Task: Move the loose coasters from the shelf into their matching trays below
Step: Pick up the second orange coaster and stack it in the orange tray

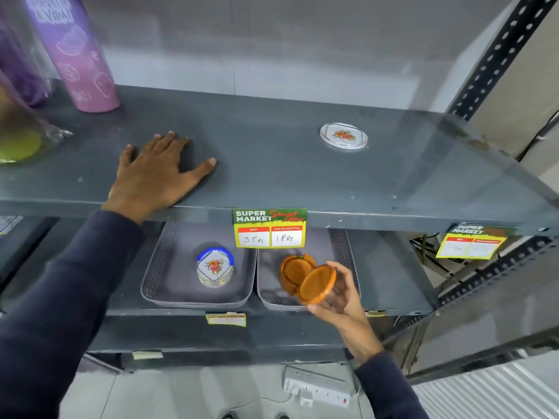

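The right hand (338,294) held an orange coaster (317,285) by its edge, tilted on its side, just over the right tray (348,249) and touching or nearly touching the orange stack (292,272) already there. To finish the step well, the coaster would likely need to be levelled and lowered squarely onto that stack, the fingers (348,275) letting go only once it sat flat (a tilted drop could knock the pile askew). The left hand (157,173) lay flat and empty on the upper shelf (272,164), fingers spread, gripping nothing. One white flowered coaster (344,136) sat loose on that shelf, well apart from the left hand; its match appeared to be the flowered stack (215,269) in the left tray (163,267). The shelf was grey metal, scuffed, with a price tag (270,228) on its front lip and a purple bottle (75,52) at its far left. Below, a power strip (316,388) lay on the pale floor.
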### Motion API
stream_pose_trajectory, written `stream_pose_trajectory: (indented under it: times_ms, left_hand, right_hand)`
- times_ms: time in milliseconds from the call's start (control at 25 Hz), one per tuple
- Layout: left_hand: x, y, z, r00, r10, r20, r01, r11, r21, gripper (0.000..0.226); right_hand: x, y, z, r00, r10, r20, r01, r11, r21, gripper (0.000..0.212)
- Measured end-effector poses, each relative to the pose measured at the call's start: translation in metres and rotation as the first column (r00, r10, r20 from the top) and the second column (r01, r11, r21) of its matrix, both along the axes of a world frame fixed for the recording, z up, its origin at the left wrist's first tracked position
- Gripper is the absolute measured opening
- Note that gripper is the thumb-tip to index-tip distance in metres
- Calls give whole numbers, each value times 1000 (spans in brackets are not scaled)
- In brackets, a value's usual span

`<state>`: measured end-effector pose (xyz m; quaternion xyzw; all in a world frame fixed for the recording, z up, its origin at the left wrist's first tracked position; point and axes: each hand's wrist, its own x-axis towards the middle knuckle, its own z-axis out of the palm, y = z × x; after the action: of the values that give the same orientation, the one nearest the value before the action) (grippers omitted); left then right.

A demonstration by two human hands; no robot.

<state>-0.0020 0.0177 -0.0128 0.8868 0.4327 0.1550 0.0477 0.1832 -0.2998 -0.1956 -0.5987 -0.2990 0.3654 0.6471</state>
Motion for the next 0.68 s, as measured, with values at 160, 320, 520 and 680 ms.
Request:
stream_pose_trajectory:
  times_ms: [160, 320, 520, 680]
  left_hand:
    - [0, 1, 0, 1000, 2, 1, -2, 1000, 0, 89]
    - [0, 3, 0, 1000, 8, 10, -8, 1000, -1, 89]
    - [0, 2, 0, 1000, 11, 16, -11, 1000, 3, 87]
    - [0, 2, 0, 1000, 8, 16, -8, 1000, 4, 87]
  right_hand:
    - [29, 45, -38, 978, -51, 204, 86, 982, -168, 84]
    - [50, 71, -70, 951, -46, 307, 151, 932, -329, 82]
    - [52, 82, -90, 915, -2, 403, 189, 885, -426, 88]
    - [55, 80, -97, 903, -27, 429, 243, 855, -458, 88]
